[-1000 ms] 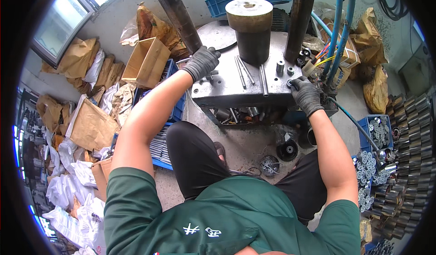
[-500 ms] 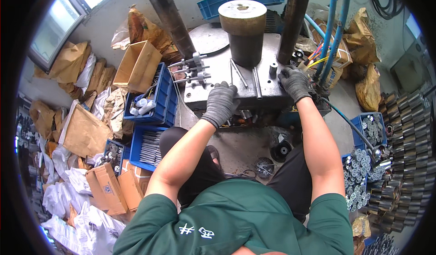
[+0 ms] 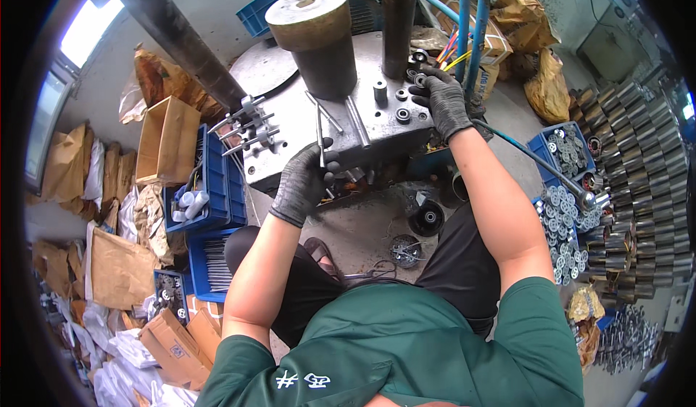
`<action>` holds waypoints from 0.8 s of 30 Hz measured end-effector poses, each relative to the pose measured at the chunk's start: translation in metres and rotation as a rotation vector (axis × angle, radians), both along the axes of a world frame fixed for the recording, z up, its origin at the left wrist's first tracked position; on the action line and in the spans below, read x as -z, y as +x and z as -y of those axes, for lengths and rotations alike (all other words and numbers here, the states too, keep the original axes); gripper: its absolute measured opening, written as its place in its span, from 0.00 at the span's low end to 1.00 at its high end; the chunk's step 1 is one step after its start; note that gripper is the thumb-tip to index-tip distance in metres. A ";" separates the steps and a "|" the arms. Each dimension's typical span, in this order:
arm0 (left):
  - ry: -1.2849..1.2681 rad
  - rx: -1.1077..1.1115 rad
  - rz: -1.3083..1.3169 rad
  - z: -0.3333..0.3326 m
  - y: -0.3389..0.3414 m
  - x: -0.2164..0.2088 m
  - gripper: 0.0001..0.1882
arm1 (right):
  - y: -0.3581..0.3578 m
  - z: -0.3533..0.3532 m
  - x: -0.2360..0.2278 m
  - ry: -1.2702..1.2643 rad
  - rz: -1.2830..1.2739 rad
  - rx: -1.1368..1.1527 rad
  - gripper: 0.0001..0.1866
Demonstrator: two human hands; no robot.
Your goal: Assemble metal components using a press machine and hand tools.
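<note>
My left hand [image 3: 297, 186], in a dark grey glove, is at the near edge of the steel press table [image 3: 290, 146], its fingers closed on a thin metal rod [image 3: 320, 137]. Another thin rod [image 3: 330, 117] lies slanted beside it, and a thicker rod [image 3: 358, 122] rests to the right. My right hand [image 3: 446, 104], gloved too, is at the table's right side with its fingertips closed on a small bearing [image 3: 420, 80]. Two more bearings, a larger one [image 3: 403, 115] and a smaller one [image 3: 402, 94], sit left of it near a short dark cylinder [image 3: 380, 92].
A thick press ram [image 3: 319, 59] stands mid-table between two dark columns [image 3: 399, 26]. A metal fixture with pins [image 3: 250, 126] sits at the left. Blue crates [image 3: 206, 189] flank the table, and blue hoses [image 3: 475, 37] hang at the right. Stacked metal cylinders [image 3: 627, 197] stand far right.
My view has swung right. My left hand has closed on a thin rod and drawn it nearer. My right hand has shifted over the bearings and now pinches one.
</note>
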State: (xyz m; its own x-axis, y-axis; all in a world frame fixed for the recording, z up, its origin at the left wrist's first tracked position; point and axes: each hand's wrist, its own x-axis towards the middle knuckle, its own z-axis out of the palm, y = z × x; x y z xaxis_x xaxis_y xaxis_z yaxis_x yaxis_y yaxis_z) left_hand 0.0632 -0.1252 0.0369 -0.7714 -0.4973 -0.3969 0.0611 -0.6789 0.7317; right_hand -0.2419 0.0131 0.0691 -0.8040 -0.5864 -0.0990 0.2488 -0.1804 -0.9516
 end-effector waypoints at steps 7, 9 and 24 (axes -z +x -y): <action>-0.346 0.307 -0.123 -0.061 -0.018 -0.025 0.24 | 0.050 -0.037 -0.002 -0.109 0.261 -0.199 0.21; -0.381 0.456 -0.117 -0.072 -0.028 -0.021 0.21 | 0.076 -0.048 -0.023 -0.042 0.229 -0.205 0.23; -0.427 0.590 -0.031 -0.096 -0.043 -0.014 0.17 | 0.092 -0.082 -0.035 0.007 0.117 -0.140 0.20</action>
